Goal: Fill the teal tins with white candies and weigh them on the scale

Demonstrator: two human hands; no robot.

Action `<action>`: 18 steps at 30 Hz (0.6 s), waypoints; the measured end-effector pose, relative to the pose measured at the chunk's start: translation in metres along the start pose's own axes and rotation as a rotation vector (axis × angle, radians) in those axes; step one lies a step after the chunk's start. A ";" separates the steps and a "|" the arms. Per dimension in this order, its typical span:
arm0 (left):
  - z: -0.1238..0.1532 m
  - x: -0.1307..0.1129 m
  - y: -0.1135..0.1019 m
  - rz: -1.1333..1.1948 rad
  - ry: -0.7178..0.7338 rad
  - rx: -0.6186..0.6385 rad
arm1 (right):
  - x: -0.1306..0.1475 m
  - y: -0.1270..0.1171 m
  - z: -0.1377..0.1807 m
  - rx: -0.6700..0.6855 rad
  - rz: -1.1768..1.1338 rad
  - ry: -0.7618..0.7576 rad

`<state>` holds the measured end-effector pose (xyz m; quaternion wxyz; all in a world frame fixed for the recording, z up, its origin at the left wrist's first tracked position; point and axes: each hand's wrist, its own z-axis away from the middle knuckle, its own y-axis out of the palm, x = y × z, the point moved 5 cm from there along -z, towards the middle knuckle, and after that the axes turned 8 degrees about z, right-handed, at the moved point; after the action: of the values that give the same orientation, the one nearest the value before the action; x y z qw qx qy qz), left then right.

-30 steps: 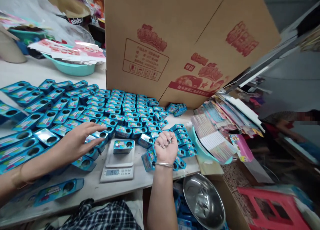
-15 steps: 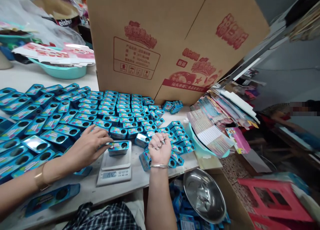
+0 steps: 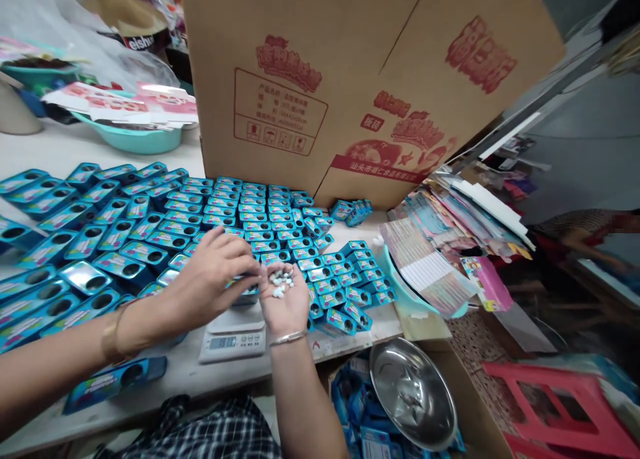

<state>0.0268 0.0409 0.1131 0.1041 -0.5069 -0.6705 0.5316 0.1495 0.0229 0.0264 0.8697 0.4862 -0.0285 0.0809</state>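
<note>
"What's just changed at the hands?"

"The bare right hand point(image 3: 284, 302), a fist half a second ago, now lies open, palm up, cupping small pale, pebble-like pieces point(image 3: 280, 281). That seems to put them within easy reach of the other."

"And the bare left hand point(image 3: 213, 272)?"

"Its thumb and fingertips sit close beside the right palm's edge; whether they pinch a piece, I can't tell."

"Where's the container?"

"The bright-blue, rectangular box point(image 3: 249, 298) is just under the left fingers, which hide most of it, apparently on the flat white digital scale point(image 3: 230, 356). The display is too blurred to trust."

"Anything in the way?"

"A shiny steel bowl point(image 3: 425, 392) tilts right of the right forearm, apart from it. Beyond both hands, tight rows of similar blue boxes point(image 3: 120, 264) leave little room, and behind them a tall brown cardboard carton point(image 3: 365, 59) walls off the far side."
</note>
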 end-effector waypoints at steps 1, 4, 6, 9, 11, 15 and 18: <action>-0.004 -0.007 0.001 0.008 0.023 0.007 | -0.007 0.002 -0.001 0.014 0.023 0.042; -0.008 -0.010 -0.004 0.038 0.036 -0.026 | -0.015 0.002 -0.001 0.051 0.071 0.116; -0.003 0.001 -0.016 0.061 -0.003 -0.108 | -0.003 -0.003 0.002 0.101 0.071 0.088; 0.014 0.027 -0.031 0.087 -0.114 -0.176 | 0.034 -0.013 0.010 0.212 0.045 -0.042; 0.026 0.040 -0.028 0.072 -0.152 -0.137 | 0.062 -0.021 0.017 0.264 0.032 -0.162; 0.042 0.046 0.014 -0.028 -0.156 0.084 | 0.096 -0.036 0.026 0.283 0.032 -0.304; 0.048 0.043 0.052 -0.073 -0.151 0.201 | 0.106 -0.041 0.031 0.296 0.095 -0.353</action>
<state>0.0037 0.0413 0.0332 0.1232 -0.4277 -0.6378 0.6286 0.2615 -0.0123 0.0213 0.7657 0.6131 -0.1906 0.0386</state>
